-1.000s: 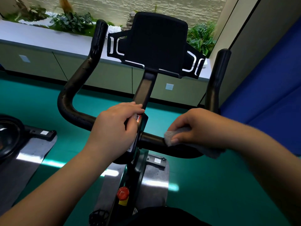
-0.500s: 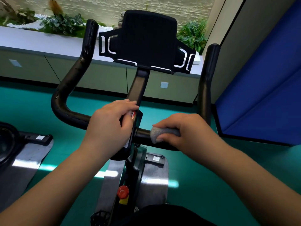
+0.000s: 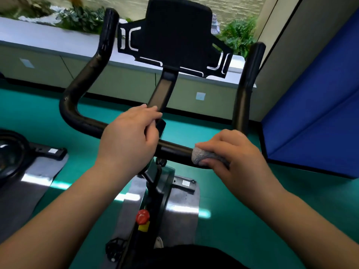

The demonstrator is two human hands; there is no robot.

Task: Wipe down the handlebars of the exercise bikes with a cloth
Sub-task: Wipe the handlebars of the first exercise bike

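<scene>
Both bare forearms reaching forward from the lower corners. Left hand (image 3: 129, 135) knuckles up, fingers curled over the black tubular handlebar (image 3: 174, 149). Right hand (image 3: 236, 152) curled likewise, clutching the crumpled grey cloth (image 3: 202, 155) against it.

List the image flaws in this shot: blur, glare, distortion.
Head view: motion blur softens the whole frame, strongest on the plants and tablet holder; bright glare streaks lie across the metal base plate and green floor; wide-angle distortion bows the counter. The cloth and handlebar stay readable.
</scene>
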